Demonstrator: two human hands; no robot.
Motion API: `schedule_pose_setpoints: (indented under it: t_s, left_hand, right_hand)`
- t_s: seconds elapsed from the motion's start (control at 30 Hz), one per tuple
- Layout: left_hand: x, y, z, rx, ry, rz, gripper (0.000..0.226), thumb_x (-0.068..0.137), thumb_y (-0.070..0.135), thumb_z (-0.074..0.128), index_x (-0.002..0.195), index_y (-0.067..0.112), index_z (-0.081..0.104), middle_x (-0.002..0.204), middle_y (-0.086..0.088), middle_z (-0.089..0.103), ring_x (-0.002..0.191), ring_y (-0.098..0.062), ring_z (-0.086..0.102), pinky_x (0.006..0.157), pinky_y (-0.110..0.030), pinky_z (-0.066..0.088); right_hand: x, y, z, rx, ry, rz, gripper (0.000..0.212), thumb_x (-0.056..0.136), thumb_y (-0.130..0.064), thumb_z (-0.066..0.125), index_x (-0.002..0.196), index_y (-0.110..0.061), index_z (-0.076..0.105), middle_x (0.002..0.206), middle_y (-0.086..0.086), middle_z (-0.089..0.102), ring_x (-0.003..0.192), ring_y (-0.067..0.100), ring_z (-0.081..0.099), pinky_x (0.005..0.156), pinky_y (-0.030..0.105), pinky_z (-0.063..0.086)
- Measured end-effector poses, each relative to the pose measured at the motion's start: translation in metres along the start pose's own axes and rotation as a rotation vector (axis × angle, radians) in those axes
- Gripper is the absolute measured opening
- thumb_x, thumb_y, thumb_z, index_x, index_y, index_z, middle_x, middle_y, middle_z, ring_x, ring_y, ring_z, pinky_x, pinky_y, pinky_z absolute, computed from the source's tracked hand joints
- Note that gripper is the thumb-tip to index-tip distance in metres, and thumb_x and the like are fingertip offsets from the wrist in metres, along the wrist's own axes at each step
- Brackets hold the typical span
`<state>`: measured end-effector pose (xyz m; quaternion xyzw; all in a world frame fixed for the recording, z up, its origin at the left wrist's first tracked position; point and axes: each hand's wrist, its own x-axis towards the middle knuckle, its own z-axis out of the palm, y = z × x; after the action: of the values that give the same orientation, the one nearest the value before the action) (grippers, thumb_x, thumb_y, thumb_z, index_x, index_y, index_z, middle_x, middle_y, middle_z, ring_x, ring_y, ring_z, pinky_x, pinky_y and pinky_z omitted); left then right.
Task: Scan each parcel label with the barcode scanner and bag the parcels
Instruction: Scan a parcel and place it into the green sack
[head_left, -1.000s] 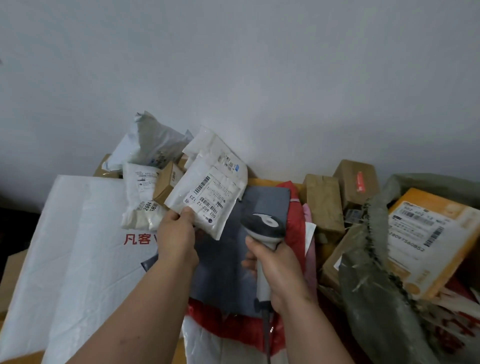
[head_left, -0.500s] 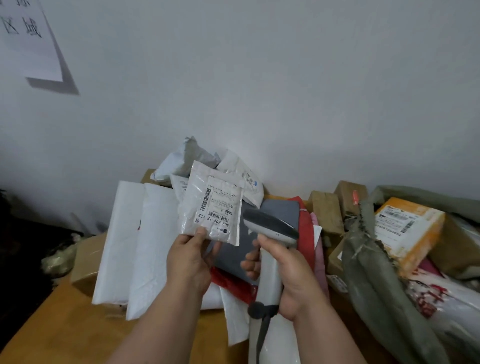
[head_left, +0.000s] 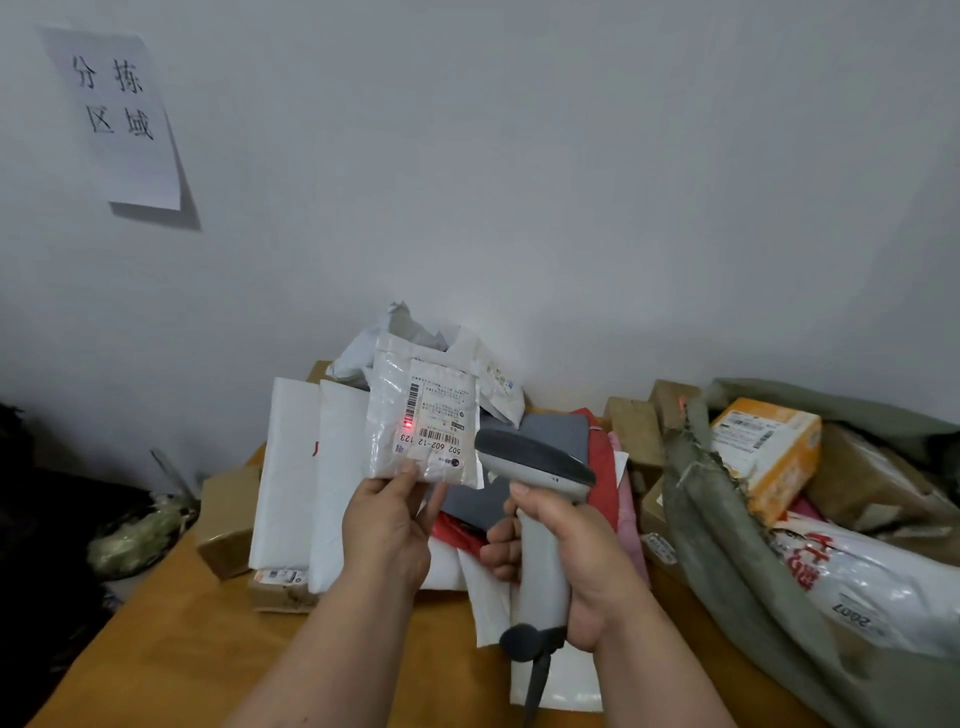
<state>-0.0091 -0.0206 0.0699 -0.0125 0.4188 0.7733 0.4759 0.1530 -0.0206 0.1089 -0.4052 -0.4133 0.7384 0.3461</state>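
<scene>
Presently, we judge the sack (head_left: 737, 545), lying well off to the right of the right hand (head_left: 576, 551), to be the bulkiest item: soft, coarse, grey-green, slumped over boxes and likely awkward when filled; we would take it by its frayed mouth edge. Whether it is the bag meant for the parcels, we cannot tell.

Next, the parcel pile (head_left: 332, 467) behind both hands holds flat white mailers, grey and red pouches and brown cartons. We judge the mailers light and limp, the cartons stiff and best taken by their edges.

The scanner (head_left: 535, 499) is gripped in the right hand, fingers curled round its pale handle, the dark-topped head pointing left toward the parcel. It looks rigid and easy to hold; its cable hangs below the hand.

The parcel (head_left: 423, 415), a small white plastic pouch, is held upright above the left hand (head_left: 389, 530), pinched at its lower edge between thumb and fingers. We judge it light, pliable and somewhat slick, so a corner pinch suffices. Its label (head_left: 441, 421) faces us, barcodes visible, with a red scanning dot on the label's left side.
</scene>
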Motion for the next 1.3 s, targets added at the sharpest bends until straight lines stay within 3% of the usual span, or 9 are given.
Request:
schedule_pose_setpoints:
  t_s: [0.1, 0.33, 0.57, 0.7, 0.83, 0.97, 1.1, 1.3]
  left_hand:
    - [-0.009, 0.002, -0.003, -0.006, -0.015, 0.003, 0.009, 0.097, 0.001, 0.057, 0.102, 0.007, 0.062, 0.110, -0.016, 0.072, 0.107, -0.033, 0.069, 0.096, -0.050, 0.054]
    - [-0.025, -0.002, -0.004, 0.005, -0.046, 0.010, 0.010, 0.097, 0.002, 0.058, 0.104, 0.008, 0.063, 0.107, -0.014, 0.074, 0.101, -0.030, 0.071, 0.089, -0.045, 0.057]
    - [-0.048, -0.017, 0.012, 0.013, -0.043, 0.021, 0.007, 0.096, 0.002, 0.058, 0.098, 0.008, 0.061, 0.106, -0.015, 0.072, 0.102, -0.031, 0.070, 0.089, -0.045, 0.056]
    - [-0.064, -0.042, 0.030, 0.034, -0.066, 0.037, 0.010, 0.096, 0.002, 0.058, 0.102, 0.008, 0.063, 0.107, -0.013, 0.072, 0.100, -0.028, 0.070, 0.076, -0.036, 0.062]
    - [-0.088, -0.079, 0.063, 0.050, -0.119, 0.021, 0.015, 0.097, 0.002, 0.057, 0.101, 0.013, 0.066, 0.103, -0.008, 0.074, 0.093, -0.023, 0.071, 0.066, -0.032, 0.062]
    - [-0.116, -0.123, 0.095, 0.117, -0.204, 0.009, 0.013, 0.097, 0.003, 0.057, 0.102, 0.011, 0.065, 0.091, -0.008, 0.078, 0.078, -0.021, 0.076, 0.054, -0.028, 0.059]
    - [-0.135, -0.165, 0.124, 0.256, -0.279, 0.028, 0.011, 0.096, 0.006, 0.061, 0.105, 0.007, 0.067, 0.100, -0.014, 0.076, 0.092, -0.029, 0.074, 0.074, -0.038, 0.060]
    - [-0.148, -0.215, 0.171, 0.579, -0.442, 0.084, 0.013, 0.097, 0.008, 0.060, 0.105, 0.013, 0.068, 0.098, -0.004, 0.077, 0.086, -0.018, 0.075, 0.069, -0.030, 0.060]
  right_hand:
    - [-0.011, 0.001, 0.002, -0.010, 0.003, -0.017, 0.024, 0.086, -0.026, 0.070, 0.093, -0.003, 0.066, 0.073, 0.017, 0.068, 0.062, 0.025, 0.069, 0.055, 0.031, 0.055]
    - [-0.030, 0.002, -0.002, -0.019, 0.020, -0.041, 0.021, 0.089, -0.024, 0.070, 0.083, -0.004, 0.068, 0.073, 0.018, 0.068, 0.059, 0.024, 0.069, 0.054, 0.030, 0.055]
    - [-0.045, -0.007, -0.027, -0.037, 0.016, -0.056, 0.023, 0.088, -0.027, 0.071, 0.089, -0.004, 0.068, 0.075, 0.016, 0.070, 0.064, 0.025, 0.069, 0.058, 0.031, 0.055]
    - [-0.056, -0.017, -0.058, -0.055, 0.040, -0.082, 0.021, 0.088, -0.026, 0.071, 0.091, -0.005, 0.070, 0.075, 0.017, 0.071, 0.064, 0.026, 0.070, 0.056, 0.032, 0.054]
    - [-0.072, -0.032, -0.108, -0.045, 0.121, -0.144, 0.022, 0.088, -0.022, 0.073, 0.096, -0.003, 0.070, 0.073, 0.015, 0.071, 0.061, 0.024, 0.070, 0.052, 0.030, 0.054]
    - [-0.091, -0.045, -0.163, -0.009, 0.236, -0.201, 0.016, 0.084, -0.022, 0.076, 0.074, -0.009, 0.076, 0.069, 0.013, 0.070, 0.059, 0.020, 0.068, 0.050, 0.028, 0.053]
    - [-0.107, -0.053, -0.210, 0.037, 0.368, -0.234, 0.016, 0.083, -0.024, 0.078, 0.087, -0.009, 0.073, 0.068, 0.007, 0.071, 0.057, 0.016, 0.067, 0.049, 0.026, 0.052]
    - [-0.121, -0.059, -0.274, 0.101, 0.530, -0.242, 0.017, 0.082, -0.027, 0.080, 0.087, -0.012, 0.073, 0.066, 0.004, 0.070, 0.056, 0.014, 0.066, 0.054, 0.031, 0.053]
